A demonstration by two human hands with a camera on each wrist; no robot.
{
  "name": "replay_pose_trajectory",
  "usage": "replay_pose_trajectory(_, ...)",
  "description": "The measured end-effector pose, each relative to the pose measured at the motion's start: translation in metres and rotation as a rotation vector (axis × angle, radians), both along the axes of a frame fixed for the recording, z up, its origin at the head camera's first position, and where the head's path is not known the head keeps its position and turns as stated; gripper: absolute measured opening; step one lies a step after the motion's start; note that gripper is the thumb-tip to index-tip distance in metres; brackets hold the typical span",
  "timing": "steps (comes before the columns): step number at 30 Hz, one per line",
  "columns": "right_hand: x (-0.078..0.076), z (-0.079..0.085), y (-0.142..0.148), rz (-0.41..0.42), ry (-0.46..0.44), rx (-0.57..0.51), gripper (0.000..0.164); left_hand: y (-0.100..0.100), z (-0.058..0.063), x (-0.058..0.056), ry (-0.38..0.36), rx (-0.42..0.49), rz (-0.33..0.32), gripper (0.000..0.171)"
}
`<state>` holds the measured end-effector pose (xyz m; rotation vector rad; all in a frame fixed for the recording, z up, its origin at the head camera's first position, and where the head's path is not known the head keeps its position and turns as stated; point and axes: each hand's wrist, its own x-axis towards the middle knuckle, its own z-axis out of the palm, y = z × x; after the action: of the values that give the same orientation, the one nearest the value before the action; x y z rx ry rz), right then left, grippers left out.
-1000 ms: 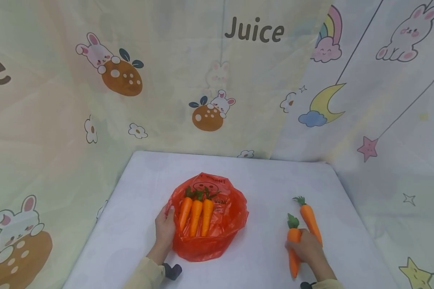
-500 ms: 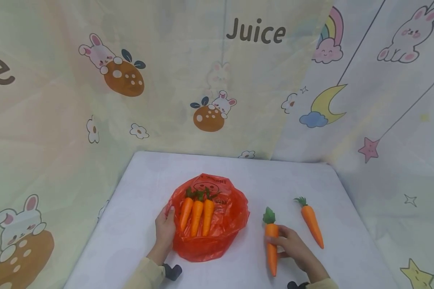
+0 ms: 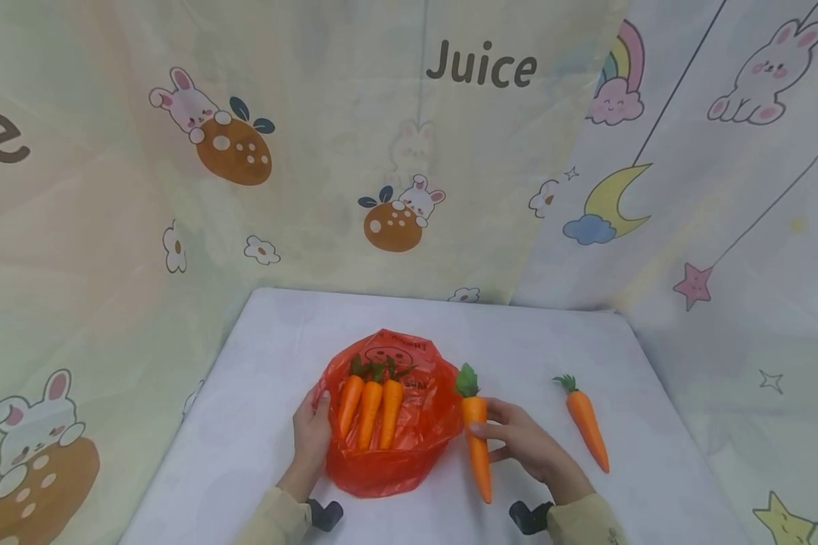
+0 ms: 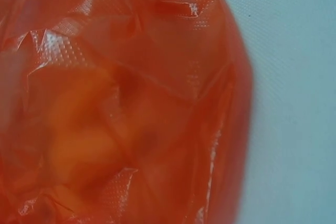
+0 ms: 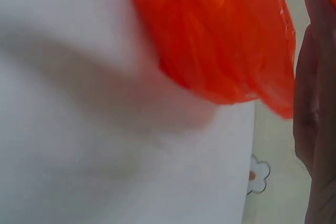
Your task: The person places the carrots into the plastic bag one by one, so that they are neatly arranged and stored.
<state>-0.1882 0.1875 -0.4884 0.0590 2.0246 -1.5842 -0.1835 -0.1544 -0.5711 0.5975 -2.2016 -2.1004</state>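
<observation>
A red plastic bag [image 3: 409, 473] stands with its mouth open on the white table, and three carrots [image 3: 369, 412] with green tops lie side by side in it. My left hand [image 3: 311, 431] grips the bag's left rim, thumb at the edge. In my right hand [image 3: 528, 439] a carrot [image 3: 479, 446] is pinched between thumb and fingers, its leaves up, at the bag's right edge. The left wrist view is filled by the bag [image 4: 131, 108] alone. The right wrist view shows part of my right hand [image 5: 312, 93] beside the bag [image 5: 220, 35].
Another carrot [image 3: 588, 428] lies on the table [image 3: 518, 341] to the right, past my right hand. A printed cloth [image 3: 313, 151] hangs behind and around the table. Dark wrist mounts [image 3: 530, 518] sit at both sleeves.
My right hand has lifted the carrot from beside the other one on the right and carried it left to the bag's edge. My left hand has stayed on the bag.
</observation>
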Motion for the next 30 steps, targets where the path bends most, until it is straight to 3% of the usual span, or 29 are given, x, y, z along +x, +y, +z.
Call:
replay_pose_trajectory(11, -0.027, 0.022, -0.036, 0.095, 0.023, -0.249, 0.071, 0.001, -0.001, 0.001, -0.006, 0.008, 0.002, 0.055)
replay_pose_trajectory(19, -0.046, 0.04, -0.049, 0.028, 0.003, -0.37, 0.066, 0.002, -0.001, -0.001, -0.006, -0.01, 0.004, 0.056)
replay_pose_trajectory(25, -0.054, 0.032, -0.068, -0.048, 0.027, -0.279, 0.068, 0.002, -0.001, -0.002, -0.007, -0.008, 0.002, 0.055)
replay_pose_trajectory(30, -0.061, 0.01, -0.09, -0.11, 0.096, -0.06, 0.073, 0.002, -0.002, -0.001, 0.005, 0.005, 0.001, 0.053)
